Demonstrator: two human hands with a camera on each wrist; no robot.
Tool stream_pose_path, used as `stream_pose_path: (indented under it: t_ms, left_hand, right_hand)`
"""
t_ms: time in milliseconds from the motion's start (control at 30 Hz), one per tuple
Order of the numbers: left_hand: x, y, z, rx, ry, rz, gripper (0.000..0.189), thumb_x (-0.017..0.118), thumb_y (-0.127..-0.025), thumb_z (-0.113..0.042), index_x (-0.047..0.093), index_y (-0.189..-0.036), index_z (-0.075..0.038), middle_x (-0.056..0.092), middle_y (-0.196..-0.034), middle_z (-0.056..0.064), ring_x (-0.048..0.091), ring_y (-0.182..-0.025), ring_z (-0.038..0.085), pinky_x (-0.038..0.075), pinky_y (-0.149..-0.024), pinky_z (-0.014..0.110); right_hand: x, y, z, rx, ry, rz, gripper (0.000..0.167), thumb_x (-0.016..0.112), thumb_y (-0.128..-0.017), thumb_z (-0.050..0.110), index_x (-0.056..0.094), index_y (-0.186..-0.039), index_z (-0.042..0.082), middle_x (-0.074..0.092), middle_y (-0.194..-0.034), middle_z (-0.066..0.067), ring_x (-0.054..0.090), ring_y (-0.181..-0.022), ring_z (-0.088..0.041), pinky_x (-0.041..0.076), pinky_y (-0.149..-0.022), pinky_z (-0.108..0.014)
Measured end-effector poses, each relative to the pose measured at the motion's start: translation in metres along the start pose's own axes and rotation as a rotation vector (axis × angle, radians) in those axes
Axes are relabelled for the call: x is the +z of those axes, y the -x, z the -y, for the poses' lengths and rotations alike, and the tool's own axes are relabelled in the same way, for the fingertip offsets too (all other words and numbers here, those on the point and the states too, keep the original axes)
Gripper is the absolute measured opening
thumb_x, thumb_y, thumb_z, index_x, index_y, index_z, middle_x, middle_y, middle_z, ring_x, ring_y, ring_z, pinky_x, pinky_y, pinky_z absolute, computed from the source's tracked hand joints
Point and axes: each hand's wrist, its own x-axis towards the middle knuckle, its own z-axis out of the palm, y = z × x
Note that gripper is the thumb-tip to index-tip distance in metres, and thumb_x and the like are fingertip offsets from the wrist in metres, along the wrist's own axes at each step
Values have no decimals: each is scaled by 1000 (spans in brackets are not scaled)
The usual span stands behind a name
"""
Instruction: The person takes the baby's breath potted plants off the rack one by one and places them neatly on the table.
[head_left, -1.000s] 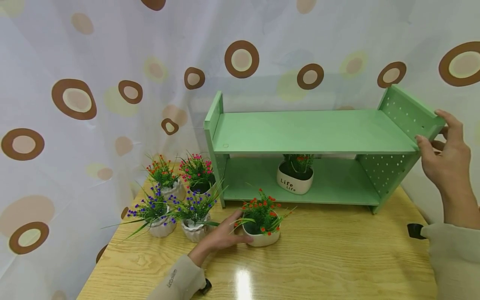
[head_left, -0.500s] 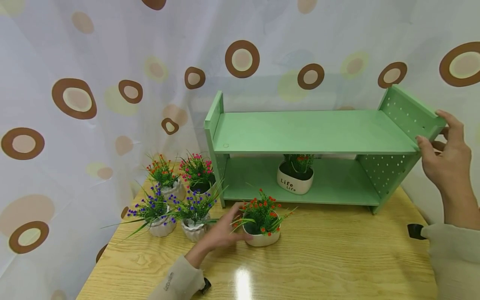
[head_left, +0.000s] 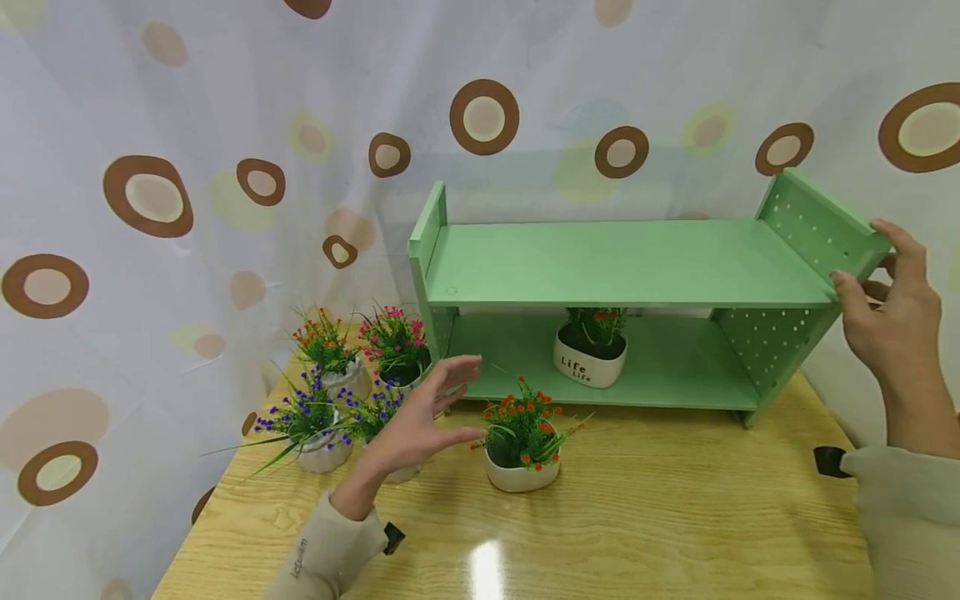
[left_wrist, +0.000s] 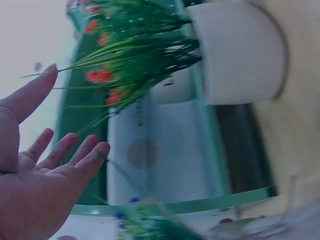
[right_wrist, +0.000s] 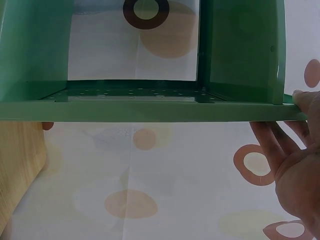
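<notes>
A white oval pot with red artificial flowers [head_left: 523,478] stands on the table in front of the green two-tier shelf [head_left: 622,262]. My left hand [head_left: 408,429] hovers just left of it, fingers spread and thumb apart. In the left wrist view that hand [left_wrist: 47,175] holds nothing; a thumb tip meets or overlaps a grass blade. My right hand [head_left: 900,317] grips the upper edge of the shelf's right side panel, thumb inside and fingers outside. A white pot marked "Life" [head_left: 588,367] sits on the lower tier, its plant top hidden by the upper board.
Several potted flowers stand left of the shelf: blue ones [head_left: 322,457] in front, orange [head_left: 352,382] and pink [head_left: 397,342] behind. My left hand partly covers one blue-flowered pot. A spotted curtain [head_left: 300,83] hangs behind the wooden table [head_left: 637,517].
My left hand has let go of the red-flowered pot, rising and drawing back to the left with its fingers spread. Pot, shelf and right hand stay where they were.
</notes>
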Motion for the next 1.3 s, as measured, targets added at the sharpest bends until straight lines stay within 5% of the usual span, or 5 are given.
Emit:
stream_pose_path:
  t_ms: [267,667,833,1033,1300]
  left_hand:
    - [-22,-11,-33,127,-33,-66,79,78,-93,-7,36,-158,-23,39,-163,-3,40,-151,19,39,-123,34]
    - [-74,-53,-70,312,-266,-376,72,79,-91,-2,46,-154,-13,48,-157,7,46,-148,24,37,-124,42]
    - [-95,-70,-72,308,-324,-457,68,79,-91,-8,50,-152,-17,51,-156,3,46,-147,24,33,-126,43]
    - [-112,-86,-61,247,-270,-435,64,78,-94,-12,52,-152,-19,49,-156,1,51,-143,29,43,-120,41]
    - [-115,-91,-46,233,-140,-381,42,69,-97,1,59,-138,2,51,-156,12,47,-146,24,53,-110,39]
  right_hand:
    - [0,0,0,-5,-2,6,64,44,-109,29,13,-160,52,39,-162,-19,47,-136,-57,40,-120,-49]
    - [0,-1,-2,-3,3,4,64,45,-109,29,13,-160,53,39,-161,-19,47,-137,-57,39,-119,-51]
    - [-1,-1,-2,-11,2,5,64,45,-109,29,13,-160,51,38,-162,-19,46,-137,-58,38,-119,-54]
    - [-1,-1,-2,-7,0,6,64,44,-109,29,14,-160,51,38,-162,-19,46,-138,-56,39,-120,-49]
    - [-1,0,-1,0,-3,8,64,45,-109,30,14,-160,51,38,-162,-19,47,-137,-56,40,-120,-46]
